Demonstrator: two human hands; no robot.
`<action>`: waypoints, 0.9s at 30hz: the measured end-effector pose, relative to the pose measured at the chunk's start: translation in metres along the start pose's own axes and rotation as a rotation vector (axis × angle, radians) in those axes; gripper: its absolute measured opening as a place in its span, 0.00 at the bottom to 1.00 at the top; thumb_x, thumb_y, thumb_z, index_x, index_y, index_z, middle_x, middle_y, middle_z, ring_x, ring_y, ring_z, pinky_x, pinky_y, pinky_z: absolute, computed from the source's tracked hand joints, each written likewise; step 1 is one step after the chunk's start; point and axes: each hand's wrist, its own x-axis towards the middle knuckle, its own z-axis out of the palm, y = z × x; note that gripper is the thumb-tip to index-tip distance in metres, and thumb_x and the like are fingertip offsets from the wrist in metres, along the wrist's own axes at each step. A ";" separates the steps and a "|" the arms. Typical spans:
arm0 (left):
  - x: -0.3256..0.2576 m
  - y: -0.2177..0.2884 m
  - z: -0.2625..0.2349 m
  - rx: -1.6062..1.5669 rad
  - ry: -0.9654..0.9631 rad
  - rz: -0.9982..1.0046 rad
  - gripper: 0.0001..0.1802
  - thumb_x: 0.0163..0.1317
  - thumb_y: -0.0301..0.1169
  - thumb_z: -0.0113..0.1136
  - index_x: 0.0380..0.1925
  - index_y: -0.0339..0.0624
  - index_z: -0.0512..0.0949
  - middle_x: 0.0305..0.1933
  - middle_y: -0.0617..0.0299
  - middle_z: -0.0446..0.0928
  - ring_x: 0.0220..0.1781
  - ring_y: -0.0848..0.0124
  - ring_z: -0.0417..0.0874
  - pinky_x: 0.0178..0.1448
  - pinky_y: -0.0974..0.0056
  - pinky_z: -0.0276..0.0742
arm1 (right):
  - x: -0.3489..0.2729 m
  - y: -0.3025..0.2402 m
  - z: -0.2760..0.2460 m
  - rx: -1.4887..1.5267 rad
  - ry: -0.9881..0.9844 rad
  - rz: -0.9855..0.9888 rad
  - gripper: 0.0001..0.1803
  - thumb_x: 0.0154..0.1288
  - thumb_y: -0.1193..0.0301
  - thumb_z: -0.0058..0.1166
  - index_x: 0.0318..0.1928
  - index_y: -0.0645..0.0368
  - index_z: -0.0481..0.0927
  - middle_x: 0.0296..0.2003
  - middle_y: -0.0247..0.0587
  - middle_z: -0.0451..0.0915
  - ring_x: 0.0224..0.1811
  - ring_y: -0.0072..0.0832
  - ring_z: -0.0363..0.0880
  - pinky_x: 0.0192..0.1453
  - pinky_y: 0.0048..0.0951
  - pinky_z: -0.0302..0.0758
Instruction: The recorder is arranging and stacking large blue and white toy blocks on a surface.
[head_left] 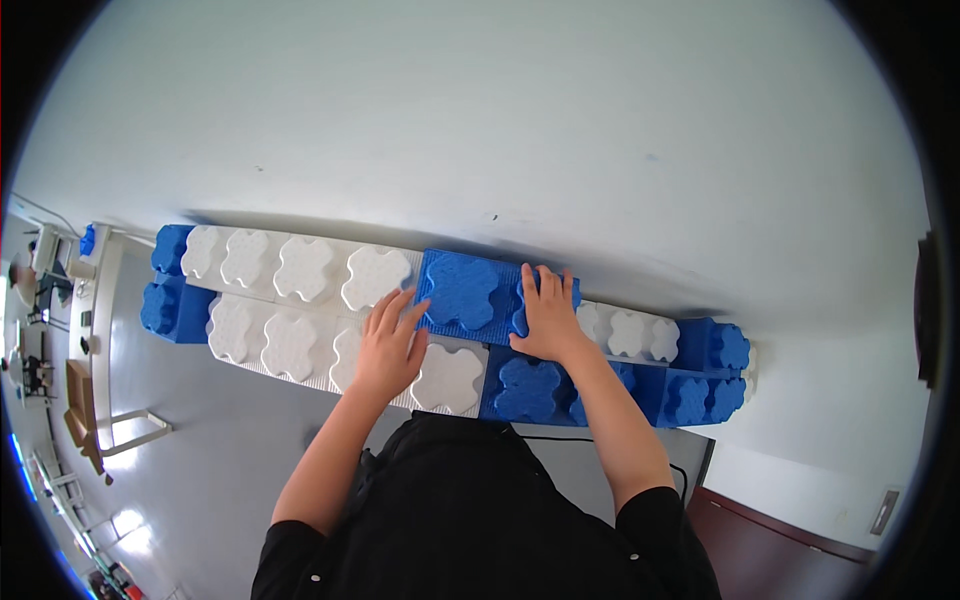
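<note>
Blue block on top row against wall, between my hands; left hand fingers flat touching its left edge, right hand flat on its right stud, nothing gripped

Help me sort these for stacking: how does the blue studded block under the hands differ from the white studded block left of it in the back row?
The blue studded plastic block is deep blue; the white studded plastic block is white. The blue one shows two studs and has both hands on it, left hand and right hand; the white one shows four and is untouched. Both carry clover-shaped studs.
</note>
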 end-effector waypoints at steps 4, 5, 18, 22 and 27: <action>0.058 0.012 0.031 0.102 -0.150 0.154 0.33 0.72 0.44 0.59 0.74 0.46 0.71 0.79 0.51 0.68 0.82 0.46 0.62 0.84 0.38 0.54 | -0.001 0.000 0.001 0.079 0.102 -0.022 0.61 0.58 0.45 0.70 0.79 0.70 0.55 0.71 0.70 0.63 0.78 0.61 0.57 0.84 0.70 0.40; 0.062 0.011 0.040 0.094 -0.158 0.167 0.33 0.72 0.44 0.59 0.74 0.46 0.71 0.79 0.51 0.68 0.82 0.46 0.62 0.84 0.38 0.54 | -0.002 0.001 0.002 0.077 0.103 -0.005 0.61 0.58 0.45 0.70 0.79 0.70 0.55 0.71 0.70 0.63 0.78 0.61 0.57 0.84 0.70 0.40; 0.068 0.006 0.074 0.290 -0.209 0.169 0.41 0.70 0.54 0.58 0.78 0.48 0.66 0.81 0.52 0.65 0.85 0.47 0.57 0.86 0.34 0.46 | -0.006 0.003 0.025 0.032 0.310 0.180 0.40 0.72 0.49 0.54 0.77 0.56 0.66 0.67 0.60 0.72 0.75 0.65 0.62 0.79 0.71 0.53; 0.063 0.003 0.080 0.294 -0.226 0.151 0.42 0.69 0.54 0.58 0.79 0.49 0.66 0.81 0.53 0.65 0.85 0.47 0.57 0.85 0.33 0.47 | -0.006 0.002 0.031 0.031 0.311 0.172 0.41 0.70 0.49 0.56 0.77 0.57 0.66 0.65 0.60 0.72 0.73 0.65 0.63 0.78 0.71 0.54; 0.060 -0.001 0.088 0.260 -0.218 0.142 0.41 0.69 0.54 0.58 0.78 0.50 0.66 0.80 0.54 0.66 0.85 0.47 0.57 0.83 0.31 0.48 | -0.006 0.008 0.051 0.038 0.337 0.166 0.41 0.69 0.49 0.58 0.76 0.57 0.67 0.64 0.60 0.72 0.72 0.65 0.63 0.76 0.71 0.56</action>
